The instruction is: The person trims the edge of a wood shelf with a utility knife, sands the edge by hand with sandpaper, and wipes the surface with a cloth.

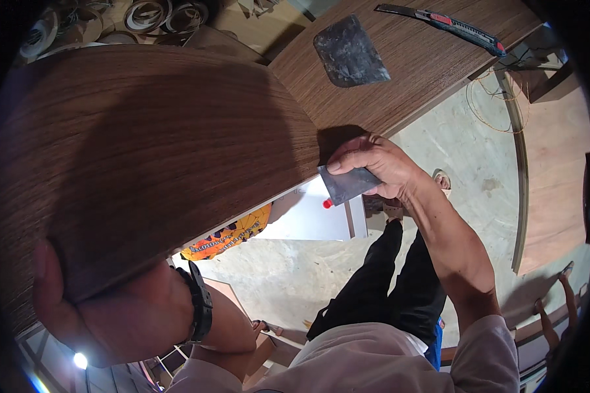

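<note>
Here, right hand point(380, 160) pinching dark plate point(352, 187), left hand point(128, 319) clasping brown board point(177, 150)

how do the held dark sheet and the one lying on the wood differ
The held sheet is in the right hand; the lying sheet rests flat on a wood panel. The held sheet shows sharp corners; the lying sheet, some rounded ones. The lying sheet has pale smears; the held sheet looks plainer. Both look dark and thin.

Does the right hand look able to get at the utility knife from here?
Probably yes: the utility knife lies uncovered on the wood-grain board, and nothing visible blocks the way. However, the right hand already grips a dark flat plate, which may need setting down first.
</note>
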`<state>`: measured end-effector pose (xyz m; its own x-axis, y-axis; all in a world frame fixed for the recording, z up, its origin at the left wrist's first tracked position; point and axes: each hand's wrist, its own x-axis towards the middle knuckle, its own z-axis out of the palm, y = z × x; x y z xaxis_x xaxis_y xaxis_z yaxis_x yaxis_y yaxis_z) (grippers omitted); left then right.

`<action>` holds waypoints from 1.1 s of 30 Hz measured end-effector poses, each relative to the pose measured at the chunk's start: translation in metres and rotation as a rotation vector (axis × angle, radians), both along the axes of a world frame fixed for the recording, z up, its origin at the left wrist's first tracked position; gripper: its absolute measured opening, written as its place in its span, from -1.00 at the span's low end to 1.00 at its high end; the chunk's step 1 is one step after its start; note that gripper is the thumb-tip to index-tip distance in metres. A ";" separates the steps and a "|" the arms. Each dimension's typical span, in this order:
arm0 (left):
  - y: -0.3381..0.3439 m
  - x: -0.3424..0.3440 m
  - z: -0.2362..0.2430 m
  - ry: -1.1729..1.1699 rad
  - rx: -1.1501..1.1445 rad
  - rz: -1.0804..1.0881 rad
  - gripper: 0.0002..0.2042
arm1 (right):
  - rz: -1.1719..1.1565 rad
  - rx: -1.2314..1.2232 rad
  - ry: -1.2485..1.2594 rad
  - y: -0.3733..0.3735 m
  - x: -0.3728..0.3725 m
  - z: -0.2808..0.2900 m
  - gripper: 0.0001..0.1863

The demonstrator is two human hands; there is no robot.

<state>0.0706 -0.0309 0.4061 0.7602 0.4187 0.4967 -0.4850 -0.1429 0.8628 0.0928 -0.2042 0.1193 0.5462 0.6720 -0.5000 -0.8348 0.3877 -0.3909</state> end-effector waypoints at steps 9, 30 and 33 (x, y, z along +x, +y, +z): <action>-0.007 0.003 -0.002 -0.026 -0.003 0.079 -0.77 | 0.001 -0.041 -0.018 -0.003 -0.003 -0.002 -0.81; -0.009 0.002 -0.003 0.034 -0.033 0.066 -0.80 | -0.019 -0.028 -0.018 0.002 -0.005 0.001 -0.81; -0.016 0.005 -0.005 0.009 -0.057 0.044 -0.76 | -0.059 -0.002 -0.009 0.004 -0.005 0.007 -0.81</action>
<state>0.0751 -0.0469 0.4012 0.7447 0.4794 0.4643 -0.4715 -0.1146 0.8744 0.0880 -0.2001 0.1266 0.5894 0.6374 -0.4963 -0.8069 0.4350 -0.3996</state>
